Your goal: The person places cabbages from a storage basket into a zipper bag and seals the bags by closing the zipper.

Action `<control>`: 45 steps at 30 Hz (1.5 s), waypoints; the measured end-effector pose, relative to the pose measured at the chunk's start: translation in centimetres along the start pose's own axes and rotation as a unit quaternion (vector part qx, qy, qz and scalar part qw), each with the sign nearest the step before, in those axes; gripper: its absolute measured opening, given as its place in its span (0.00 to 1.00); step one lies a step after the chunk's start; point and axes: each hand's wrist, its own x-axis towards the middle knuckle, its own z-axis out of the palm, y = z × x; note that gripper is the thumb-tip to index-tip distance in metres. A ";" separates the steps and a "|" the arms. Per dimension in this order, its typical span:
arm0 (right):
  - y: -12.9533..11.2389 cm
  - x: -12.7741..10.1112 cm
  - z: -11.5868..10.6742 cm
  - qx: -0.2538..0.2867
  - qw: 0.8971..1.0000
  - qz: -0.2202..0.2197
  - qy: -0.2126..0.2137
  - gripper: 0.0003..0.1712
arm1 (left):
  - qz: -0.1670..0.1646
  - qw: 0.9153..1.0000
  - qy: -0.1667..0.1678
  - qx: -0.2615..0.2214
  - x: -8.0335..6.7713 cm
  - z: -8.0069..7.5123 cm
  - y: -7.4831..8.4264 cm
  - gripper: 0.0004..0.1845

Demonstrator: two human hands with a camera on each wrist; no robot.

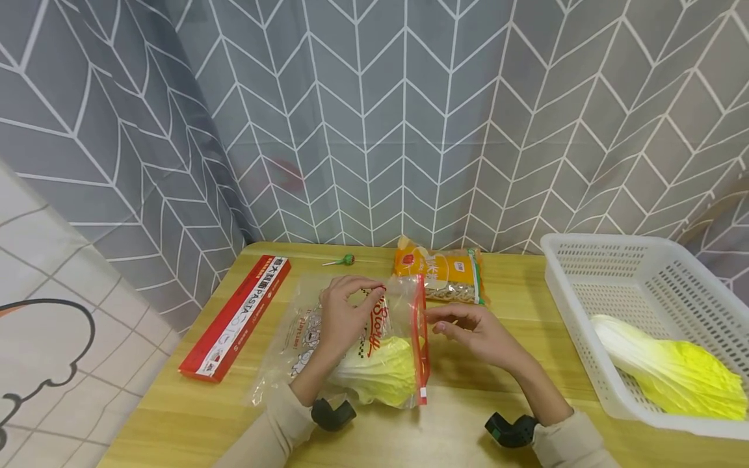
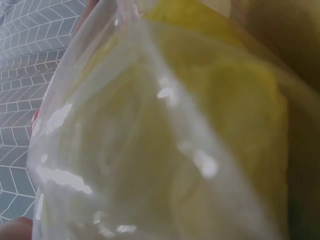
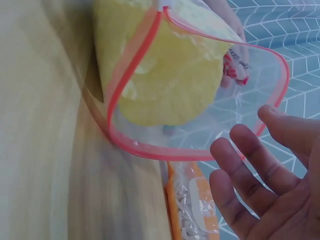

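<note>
Near the middle of the wooden table (image 1: 175,416), our left hand (image 1: 345,312) pinches the upper lip of the clear plastic zip bag with a red seal strip (image 1: 418,338), lifting it so the mouth gapes toward our right hand (image 1: 468,328). A pale yellow-green cabbage piece (image 1: 380,374) already sits inside. The right hand hovers just beside the opening, fingers loosely spread, holding nothing. Another cabbage piece (image 1: 673,367) waits in the white perforated plastic basket (image 1: 585,260) at the table's right edge.
</note>
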 end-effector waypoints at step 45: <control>-4.6 -5.8 -15.9 -0.295 0.952 0.058 0.048 0.17 | -0.002 1.000 -0.015 0.000 -0.1 -0.1 0.1 0.06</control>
